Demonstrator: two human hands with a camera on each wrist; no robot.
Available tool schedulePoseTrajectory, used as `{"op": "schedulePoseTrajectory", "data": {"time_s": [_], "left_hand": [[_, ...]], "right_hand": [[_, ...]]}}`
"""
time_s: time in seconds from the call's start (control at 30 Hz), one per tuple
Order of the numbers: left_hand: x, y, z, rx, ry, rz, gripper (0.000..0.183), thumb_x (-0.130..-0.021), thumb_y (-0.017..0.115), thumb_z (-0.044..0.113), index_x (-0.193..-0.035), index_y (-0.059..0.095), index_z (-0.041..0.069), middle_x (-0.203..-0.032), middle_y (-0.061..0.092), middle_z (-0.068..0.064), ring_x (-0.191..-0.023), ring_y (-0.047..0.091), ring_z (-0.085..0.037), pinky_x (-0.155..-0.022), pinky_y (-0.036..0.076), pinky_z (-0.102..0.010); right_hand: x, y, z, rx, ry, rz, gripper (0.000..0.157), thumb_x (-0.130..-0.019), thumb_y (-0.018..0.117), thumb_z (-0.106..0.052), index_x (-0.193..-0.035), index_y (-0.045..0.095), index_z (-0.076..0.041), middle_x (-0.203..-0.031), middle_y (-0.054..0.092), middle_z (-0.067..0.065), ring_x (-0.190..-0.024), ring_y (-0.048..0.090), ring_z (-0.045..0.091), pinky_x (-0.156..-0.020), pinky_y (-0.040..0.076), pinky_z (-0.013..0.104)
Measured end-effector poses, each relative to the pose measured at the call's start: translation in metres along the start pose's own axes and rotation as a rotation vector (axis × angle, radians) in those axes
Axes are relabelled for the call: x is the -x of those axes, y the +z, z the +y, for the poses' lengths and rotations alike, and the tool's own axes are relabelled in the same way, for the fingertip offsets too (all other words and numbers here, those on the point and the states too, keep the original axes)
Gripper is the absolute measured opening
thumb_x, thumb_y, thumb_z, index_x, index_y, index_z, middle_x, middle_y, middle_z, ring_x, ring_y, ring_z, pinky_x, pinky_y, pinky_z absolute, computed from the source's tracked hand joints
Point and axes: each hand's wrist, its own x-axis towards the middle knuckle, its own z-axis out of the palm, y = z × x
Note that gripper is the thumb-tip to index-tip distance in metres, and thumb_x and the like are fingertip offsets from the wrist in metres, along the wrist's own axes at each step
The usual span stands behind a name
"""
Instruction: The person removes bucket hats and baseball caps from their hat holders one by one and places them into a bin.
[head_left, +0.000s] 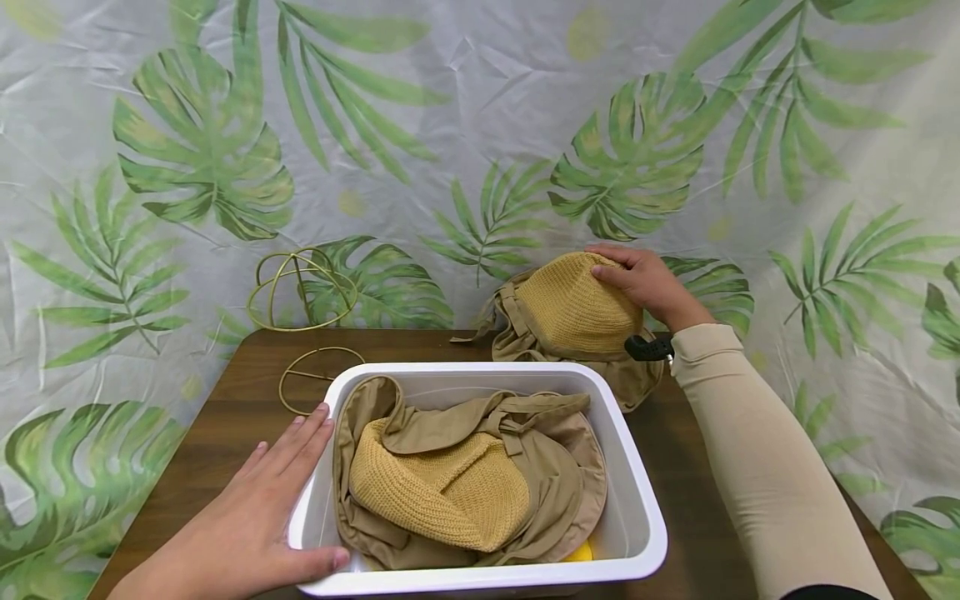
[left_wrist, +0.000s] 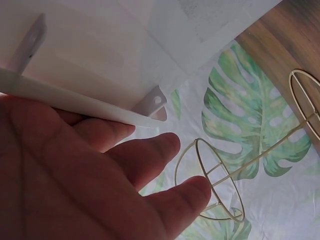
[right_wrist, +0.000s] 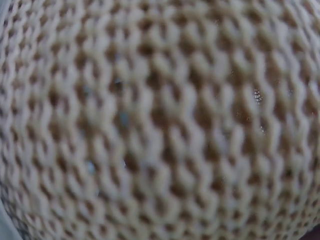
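A sun hat (head_left: 577, 304) with a yellow knitted crown and tan cloth brim is at the back right of the table. My right hand (head_left: 637, 279) grips the top of its crown; knit fabric (right_wrist: 160, 120) fills the right wrist view, hiding the fingers there. In front, a white plastic tub (head_left: 652, 525) holds another such hat (head_left: 442, 492), crumpled, crown sunk inward. My left hand (head_left: 255, 508) rests at the tub's left side with fingers spread, thumb at the front rim. In the left wrist view its fingers (left_wrist: 150, 155) lie beside the rim's underside.
A gold wire hat stand (head_left: 300, 287) with a round base ring (head_left: 318, 379) stands at the back left of the wooden table (head_left: 232, 417). Something yellow (head_left: 581, 552) shows under the hat in the tub. A leaf-patterned cloth (head_left: 480, 125) hangs behind the table.
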Motion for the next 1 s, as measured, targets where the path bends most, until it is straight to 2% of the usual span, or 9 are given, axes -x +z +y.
{"op": "schedulePoseTrajectory", "data": {"time_s": [0.2, 0.37, 0.5, 0.7, 1.0], "left_hand": [[0.001, 0.0, 0.0, -0.001, 0.002, 0.005, 0.111, -0.068, 0.063, 0.067, -0.148, 0.014, 0.008, -0.153, 0.012, -0.006, -0.137, 0.016, -0.028, -0.105, -0.011, -0.021], [0.001, 0.0, 0.0, 0.005, 0.006, 0.009, 0.111, -0.068, 0.064, 0.066, -0.148, 0.014, 0.008, -0.154, 0.012, -0.005, -0.138, 0.013, -0.025, -0.106, -0.01, -0.024], [0.0, 0.0, -0.001, 0.007, 0.009, 0.01, 0.11, -0.069, 0.064, 0.066, -0.148, 0.014, 0.009, -0.154, 0.011, -0.005, -0.139, 0.009, -0.021, -0.108, -0.009, -0.027], [0.0, -0.001, 0.0, 0.009, 0.004, 0.007, 0.11, -0.069, 0.064, 0.066, -0.148, 0.013, 0.009, -0.154, 0.011, -0.005, -0.139, 0.009, -0.02, -0.108, -0.008, -0.027], [0.0, -0.001, -0.001, -0.01, -0.009, 0.0, 0.111, -0.069, 0.062, 0.068, -0.149, 0.013, 0.01, -0.154, 0.011, -0.003, -0.139, 0.009, -0.021, -0.106, -0.01, -0.022]], "right_hand": [[0.001, 0.001, -0.003, 0.001, -0.038, 0.011, 0.045, -0.087, 0.061, -0.037, -0.127, 0.058, -0.018, -0.139, 0.043, 0.002, -0.127, 0.037, 0.022, -0.089, 0.041, 0.034], [0.001, 0.0, -0.007, 0.021, -0.066, 0.021, 0.043, -0.087, 0.061, -0.035, -0.126, 0.059, -0.017, -0.138, 0.044, 0.005, -0.129, 0.035, 0.024, -0.097, 0.036, 0.044], [0.002, -0.001, -0.01, 0.063, -0.099, 0.027, 0.045, -0.087, 0.061, -0.034, -0.127, 0.058, -0.013, -0.139, 0.045, 0.006, -0.132, 0.032, 0.024, -0.102, 0.03, 0.045], [0.003, -0.003, -0.018, 0.08, -0.126, 0.051, 0.045, -0.087, 0.061, -0.033, -0.126, 0.058, -0.011, -0.136, 0.048, 0.006, -0.132, 0.032, 0.02, -0.104, 0.029, 0.042], [0.004, -0.009, -0.029, 0.066, -0.09, 0.091, 0.045, -0.088, 0.059, -0.037, -0.127, 0.058, -0.015, -0.137, 0.047, 0.004, -0.131, 0.033, 0.02, -0.101, 0.032, 0.044]]}}
